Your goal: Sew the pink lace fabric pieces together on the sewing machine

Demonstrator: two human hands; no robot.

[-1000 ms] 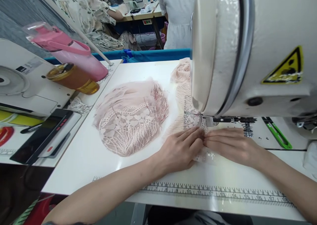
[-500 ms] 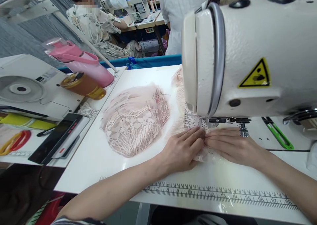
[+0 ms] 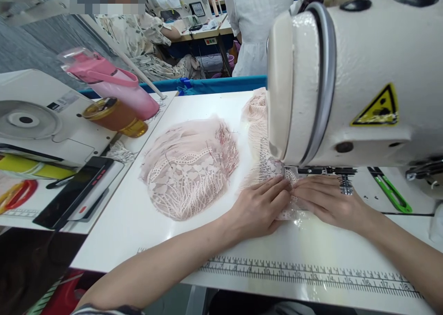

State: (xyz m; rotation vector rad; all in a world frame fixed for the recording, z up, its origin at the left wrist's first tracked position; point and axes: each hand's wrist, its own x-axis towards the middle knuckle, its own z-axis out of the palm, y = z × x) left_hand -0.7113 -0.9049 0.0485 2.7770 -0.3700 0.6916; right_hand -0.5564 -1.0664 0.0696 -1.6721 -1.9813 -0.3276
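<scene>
In the head view, a long pale-pink lace strip [image 3: 258,139] is lying on the glossy white bench [image 3: 311,243], running away from the fingers [image 3: 276,184]; the left hand [image 3: 258,208] is sitting nearer its visible length than the right hand [image 3: 332,202], both touching its near end, any pinch being hidden

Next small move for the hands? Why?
Probably ease the lace slightly forward, away from the person, with the left hand and right hand guiding it flat. It reaches in under the head of the sewing machine, and both hands meet at its near end, fingers close to the head, so a small, slow push seems safest.
</scene>
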